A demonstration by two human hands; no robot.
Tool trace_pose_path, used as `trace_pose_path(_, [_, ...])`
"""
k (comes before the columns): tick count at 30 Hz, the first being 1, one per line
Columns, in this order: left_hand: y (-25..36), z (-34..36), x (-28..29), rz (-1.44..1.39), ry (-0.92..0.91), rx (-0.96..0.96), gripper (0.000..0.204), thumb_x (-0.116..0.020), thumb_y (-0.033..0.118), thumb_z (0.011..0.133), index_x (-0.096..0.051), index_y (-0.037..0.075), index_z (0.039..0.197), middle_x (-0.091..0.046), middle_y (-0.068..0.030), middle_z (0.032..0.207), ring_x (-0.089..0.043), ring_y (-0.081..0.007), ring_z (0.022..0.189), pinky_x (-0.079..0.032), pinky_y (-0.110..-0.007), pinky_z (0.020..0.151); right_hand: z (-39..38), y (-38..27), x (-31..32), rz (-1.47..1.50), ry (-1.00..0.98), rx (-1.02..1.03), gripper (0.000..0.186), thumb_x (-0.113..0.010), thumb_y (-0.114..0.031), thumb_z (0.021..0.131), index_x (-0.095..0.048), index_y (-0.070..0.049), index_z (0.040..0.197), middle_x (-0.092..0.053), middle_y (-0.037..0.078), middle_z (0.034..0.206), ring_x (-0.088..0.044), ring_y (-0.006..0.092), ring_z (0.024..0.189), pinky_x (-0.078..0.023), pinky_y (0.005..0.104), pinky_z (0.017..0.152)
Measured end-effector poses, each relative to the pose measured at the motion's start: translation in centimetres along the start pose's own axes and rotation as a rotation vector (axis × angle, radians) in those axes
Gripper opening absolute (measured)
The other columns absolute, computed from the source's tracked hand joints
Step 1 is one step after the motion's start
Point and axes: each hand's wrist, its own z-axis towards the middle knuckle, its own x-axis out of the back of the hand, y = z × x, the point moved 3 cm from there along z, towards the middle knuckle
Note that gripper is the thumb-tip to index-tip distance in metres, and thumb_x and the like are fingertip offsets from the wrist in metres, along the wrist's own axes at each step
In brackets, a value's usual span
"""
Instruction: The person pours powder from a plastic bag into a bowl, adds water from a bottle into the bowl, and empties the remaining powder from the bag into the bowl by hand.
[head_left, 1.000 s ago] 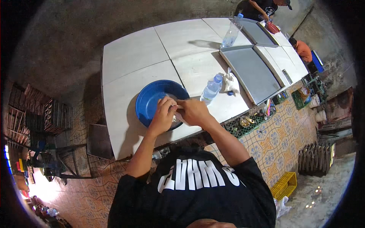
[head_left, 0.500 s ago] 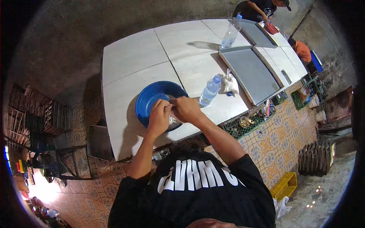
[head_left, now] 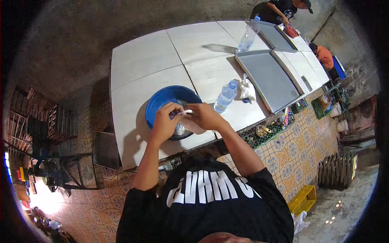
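Both of my hands are above the near part of a round blue basin (head_left: 152, 110) on the white table. My left hand (head_left: 164, 122) pinches one side of a thin, whitish plastic bag (head_left: 187, 112), thumb and finger pressed together. From the other side my right hand (head_left: 204, 116) grips the same bag with curled fingers. The bag's lower part hangs partly hidden beneath my hands, and the basin's contents hardly show. Right of the basin stands a clear water bottle (head_left: 226, 96) with a blue cap. A knotted white bag (head_left: 246, 89) lies beside it.
Farther right are shallow metal trays (head_left: 271, 79) and a taller clear bottle (head_left: 248, 35). A person (head_left: 279, 10) works with a red thing at the far end; another in an orange top (head_left: 324, 56) is beyond the table. Green crates (head_left: 259, 135) sit below the table's near edge.
My hands have moved slightly apart and tilted, so more of the thin plastic bag shows between them. The whole view has shifted a little.
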Motion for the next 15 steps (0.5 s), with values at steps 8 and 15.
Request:
trace_pose_path(8, [1.6,0.7,-0.9,-0.084,-0.019,0.06,0.012,-0.07,0.003,0.096,-0.065,-0.003,0.106,-0.068,-0.0103,0.092,-0.065,-0.0166,0.087,-0.052,-0.032,0.081,-2.0,0.5,0.2,0.506,-0.128,-0.094,0.043,-0.075,-0.028,0.099,-0.067,0.0,0.13,-0.074,0.013,0.117,-0.065,0.0151,0.104,-0.053,0.0339,0.093])
trace_pose_path(15, [1.0,1.0,-1.4,-0.107,-0.034,0.073,0.014,-0.072,0.006,0.096,-0.066,-0.001,0.107,-0.07,-0.0094,0.095,-0.066,-0.0167,0.086,-0.053,-0.033,0.077,-3.2,0.6,0.0,0.428,-0.005,-0.204,0.038,-0.074,-0.027,0.1,-0.068,-0.001,0.126,-0.074,0.011,0.107,-0.063,0.0136,0.097,-0.052,0.0336,0.085])
